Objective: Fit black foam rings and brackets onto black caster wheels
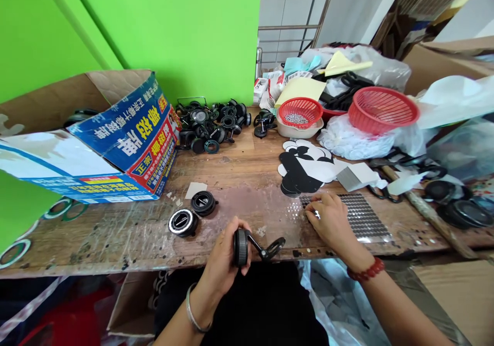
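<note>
Grasps a black hinged knob (242, 247) in left fingers (228, 233), rests right fingers (317, 205), grip unclear, on sticker sheet (365, 218) at three o'clock, with two caps (183, 222) at ten, heap (210, 122) at twelve.

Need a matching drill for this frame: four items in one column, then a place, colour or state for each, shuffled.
1. left hand
2. right hand
3. large red basket
4. cardboard box

a. fingers on the dotted sheet
b. blue and red print
c. grips a black round part
d. sits on a white plastic bag

Pairs: 1-c, 2-a, 3-d, 4-b
</note>
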Action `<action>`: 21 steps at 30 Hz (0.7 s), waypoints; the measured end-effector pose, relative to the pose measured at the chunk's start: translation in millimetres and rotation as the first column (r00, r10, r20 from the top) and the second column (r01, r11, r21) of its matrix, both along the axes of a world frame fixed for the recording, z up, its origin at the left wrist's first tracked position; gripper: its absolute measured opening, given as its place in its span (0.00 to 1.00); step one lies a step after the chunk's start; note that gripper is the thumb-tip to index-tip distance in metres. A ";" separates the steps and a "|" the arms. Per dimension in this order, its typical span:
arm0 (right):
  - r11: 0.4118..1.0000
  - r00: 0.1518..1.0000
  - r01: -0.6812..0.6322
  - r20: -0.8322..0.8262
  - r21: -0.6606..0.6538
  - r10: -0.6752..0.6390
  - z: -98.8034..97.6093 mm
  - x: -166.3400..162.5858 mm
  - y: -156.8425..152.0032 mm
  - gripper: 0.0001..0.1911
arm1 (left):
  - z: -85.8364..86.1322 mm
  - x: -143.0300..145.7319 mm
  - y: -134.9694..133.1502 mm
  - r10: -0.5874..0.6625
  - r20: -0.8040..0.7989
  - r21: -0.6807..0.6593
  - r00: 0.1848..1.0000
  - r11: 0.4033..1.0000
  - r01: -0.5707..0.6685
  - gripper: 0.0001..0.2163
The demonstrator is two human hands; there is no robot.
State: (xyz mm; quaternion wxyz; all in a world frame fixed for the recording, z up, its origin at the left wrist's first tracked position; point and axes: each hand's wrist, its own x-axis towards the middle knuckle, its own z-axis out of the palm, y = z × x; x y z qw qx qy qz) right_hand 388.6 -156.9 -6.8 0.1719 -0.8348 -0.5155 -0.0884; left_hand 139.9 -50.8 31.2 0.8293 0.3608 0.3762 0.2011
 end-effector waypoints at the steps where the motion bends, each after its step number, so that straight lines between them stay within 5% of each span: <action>1: 1.000 1.000 -0.005 0.014 -0.022 0.006 -2.1 0.5 1.0 0.11 | 0.4 0.1 0.5 0.006 0.004 -0.002 1.000 1.000 -0.006 0.24; 9: 0.990 0.994 0.057 0.097 -0.131 -0.044 -1.2 -8.2 7.7 0.08 | 5.5 -1.7 6.5 0.100 0.006 -0.020 0.995 0.995 -0.100 0.26; 14: 0.995 0.982 0.071 0.182 -0.072 -0.057 -5.1 -15.8 2.3 0.09 | 6.6 -5.3 7.1 0.213 0.006 0.065 0.977 0.975 -0.213 0.26; 21: 0.995 0.990 0.099 0.100 -0.003 -0.098 -12.5 -12.0 2.0 0.10 | 5.2 -10.7 7.7 0.324 0.023 0.193 0.946 0.927 -0.322 0.25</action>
